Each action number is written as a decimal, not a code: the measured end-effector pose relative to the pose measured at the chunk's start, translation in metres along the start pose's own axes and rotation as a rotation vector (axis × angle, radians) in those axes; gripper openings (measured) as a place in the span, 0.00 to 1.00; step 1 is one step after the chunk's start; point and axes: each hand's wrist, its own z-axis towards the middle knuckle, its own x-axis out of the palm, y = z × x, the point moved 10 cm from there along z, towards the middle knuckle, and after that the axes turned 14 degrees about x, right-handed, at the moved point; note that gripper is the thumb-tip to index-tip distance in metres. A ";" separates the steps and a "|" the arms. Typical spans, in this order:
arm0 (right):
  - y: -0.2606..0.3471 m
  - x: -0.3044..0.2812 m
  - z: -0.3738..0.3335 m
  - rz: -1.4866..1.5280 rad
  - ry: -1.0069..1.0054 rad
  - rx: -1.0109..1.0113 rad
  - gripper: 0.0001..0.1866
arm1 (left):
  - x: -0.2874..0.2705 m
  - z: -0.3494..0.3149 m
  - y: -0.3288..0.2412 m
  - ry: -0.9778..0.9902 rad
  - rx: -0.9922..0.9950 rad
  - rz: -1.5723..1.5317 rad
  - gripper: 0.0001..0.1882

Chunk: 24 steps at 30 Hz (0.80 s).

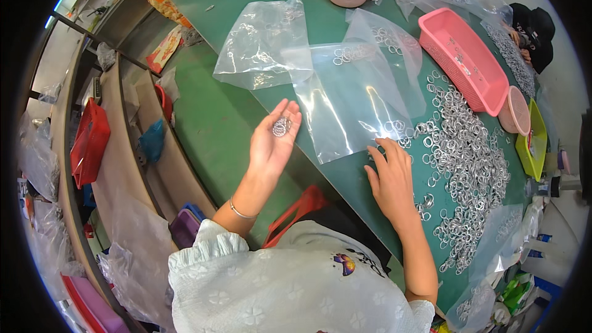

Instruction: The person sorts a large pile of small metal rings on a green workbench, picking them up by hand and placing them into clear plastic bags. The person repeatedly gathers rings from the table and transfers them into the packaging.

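My left hand (275, 139) is palm up beside the table's edge. Several silvery metal rings (281, 126) lie bunched in its palm, with the fingers slightly curled. Over the table, my right hand (393, 179) points away from me, thumb and fingers apart. Its fingertips are at the near edge of a clear plastic bag (351, 95), close to a small group of rings (396, 128); whether they touch is hard to tell. To the right of that hand spreads a large loose pile of the same rings (468, 166).
Further clear bags (265, 43) lie on the green table (209, 9). Beyond the pile are a long pink basket (465, 61), a small pink basket (515, 111) and a lime tray (535, 139). Another person (531, 37) works at the far right. Shelves with red baskets (90, 142) stand left.
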 end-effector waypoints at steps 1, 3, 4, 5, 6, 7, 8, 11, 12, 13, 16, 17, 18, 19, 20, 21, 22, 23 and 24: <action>-0.002 -0.003 -0.003 0.010 0.001 0.011 0.19 | 0.001 -0.005 0.009 -0.015 -0.050 -0.012 0.20; -0.004 -0.007 -0.011 0.032 0.023 0.034 0.19 | 0.006 -0.018 0.027 0.029 -0.163 -0.008 0.23; -0.005 -0.009 -0.015 0.043 0.034 0.045 0.19 | 0.011 -0.025 0.036 0.059 -0.225 -0.002 0.24; -0.004 -0.010 -0.019 0.055 0.048 0.048 0.19 | 0.017 -0.032 0.043 0.086 -0.283 0.006 0.24; -0.004 -0.011 -0.023 0.068 0.061 0.050 0.19 | 0.024 -0.039 0.045 0.082 -0.305 0.032 0.26; -0.003 -0.012 -0.027 0.081 0.076 0.052 0.19 | 0.025 -0.040 0.048 0.095 -0.303 0.045 0.25; -0.003 -0.014 -0.032 0.084 0.077 0.054 0.19 | 0.027 -0.042 0.048 0.113 -0.300 0.060 0.24; -0.005 -0.016 -0.046 0.142 0.106 0.062 0.19 | 0.033 -0.048 0.056 0.160 -0.326 0.101 0.23; -0.006 -0.017 -0.051 0.150 0.120 0.079 0.19 | 0.035 -0.051 0.060 0.174 -0.343 0.113 0.23; -0.008 -0.017 -0.055 0.158 0.134 0.096 0.19 | 0.040 -0.054 0.065 0.188 -0.372 0.082 0.24; -0.009 -0.018 -0.066 0.215 0.163 0.122 0.19 | 0.053 -0.064 0.075 0.251 -0.430 -0.001 0.25; -0.010 -0.018 -0.070 0.235 0.170 0.130 0.18 | 0.055 -0.065 0.076 0.270 -0.430 -0.015 0.26; -0.011 -0.018 -0.072 0.244 0.169 0.129 0.18 | 0.058 -0.066 0.077 0.289 -0.429 -0.029 0.26; -0.011 -0.017 -0.074 0.252 0.168 0.128 0.18 | 0.060 -0.067 0.077 0.308 -0.427 -0.043 0.26; -0.012 -0.017 -0.076 0.260 0.167 0.129 0.18 | 0.061 -0.068 0.079 0.308 -0.441 -0.064 0.26; -0.014 -0.017 -0.077 0.270 0.156 0.132 0.17 | 0.061 -0.070 0.081 0.307 -0.455 -0.086 0.26; -0.017 -0.016 -0.077 0.281 0.147 0.133 0.17 | 0.061 -0.071 0.082 0.306 -0.467 -0.107 0.26; -0.019 -0.016 -0.078 0.292 0.137 0.137 0.17 | 0.062 -0.073 0.083 0.307 -0.482 -0.124 0.26; -0.019 -0.017 -0.078 0.291 0.127 0.139 0.17 | 0.063 -0.075 0.084 0.307 -0.496 -0.140 0.26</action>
